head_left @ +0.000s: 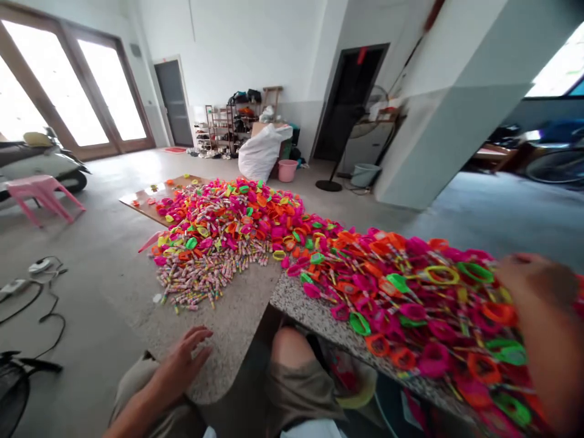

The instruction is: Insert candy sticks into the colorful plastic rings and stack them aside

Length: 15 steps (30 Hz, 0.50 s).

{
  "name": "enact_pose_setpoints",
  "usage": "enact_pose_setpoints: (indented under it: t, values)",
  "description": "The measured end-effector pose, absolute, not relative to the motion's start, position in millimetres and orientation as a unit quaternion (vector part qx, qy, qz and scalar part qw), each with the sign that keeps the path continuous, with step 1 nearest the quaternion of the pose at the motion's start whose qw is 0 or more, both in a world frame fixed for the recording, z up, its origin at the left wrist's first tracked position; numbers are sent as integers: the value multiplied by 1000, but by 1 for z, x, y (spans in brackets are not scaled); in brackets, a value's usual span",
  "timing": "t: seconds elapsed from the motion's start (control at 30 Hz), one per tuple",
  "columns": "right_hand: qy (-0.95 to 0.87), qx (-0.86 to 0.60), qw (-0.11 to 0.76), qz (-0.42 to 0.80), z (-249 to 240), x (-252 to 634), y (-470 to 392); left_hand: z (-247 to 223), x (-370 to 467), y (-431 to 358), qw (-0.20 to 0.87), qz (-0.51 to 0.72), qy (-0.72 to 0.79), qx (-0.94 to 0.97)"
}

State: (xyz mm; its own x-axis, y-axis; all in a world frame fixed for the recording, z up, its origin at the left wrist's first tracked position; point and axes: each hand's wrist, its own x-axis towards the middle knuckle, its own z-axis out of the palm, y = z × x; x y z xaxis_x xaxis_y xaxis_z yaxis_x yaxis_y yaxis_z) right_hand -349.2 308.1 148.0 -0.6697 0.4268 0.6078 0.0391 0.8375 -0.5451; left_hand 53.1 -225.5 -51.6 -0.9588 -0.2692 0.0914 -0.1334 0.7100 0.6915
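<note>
My left hand point(182, 359) is low over the near edge of the grey tabletop point(232, 310), its fingers stretched out and holding nothing. Small printed tubes point(196, 283) lie in a loose heap just beyond it. My right hand point(524, 274) reaches over the right end of a long pile of bright plastic loop-shaped pieces point(415, 313) in pink, orange, green and yellow. It is blurred, and its fingers are mostly hidden. Many loop pieces appear to have thin tubes or sticks among them. A taller mixed mound point(246, 210) rises at the back middle.
The speckled stone edge point(310, 313) of the right-hand surface runs past my knee point(292, 350). A yellow-rimmed container point(365, 392) is below it. Farther off are a white sack point(260, 152), a pink bucket point(287, 170), a pink stool point(41, 191) and a standing fan point(337, 164).
</note>
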Motion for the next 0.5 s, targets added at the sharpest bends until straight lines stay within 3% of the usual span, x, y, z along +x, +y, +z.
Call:
enact_pose_setpoints:
  t: [0.1, 0.17, 0.33, 0.5]
  values:
    - [-871, -185, 376, 258, 132, -371, 292, -55, 49, -228, 91, -372, -917, 115]
    - [-897, -86, 350, 255, 116, -371, 243, -52, 43, -228, 86, -379, -915, 112]
    - [-947, 236, 9, 218, 66, -337, 44, -46, 34, -222, 79, -392, -911, 106]
    - [-949, 256, -74, 169, 7, -322, -81, -56, 54, -222, 67, -420, -899, 107]
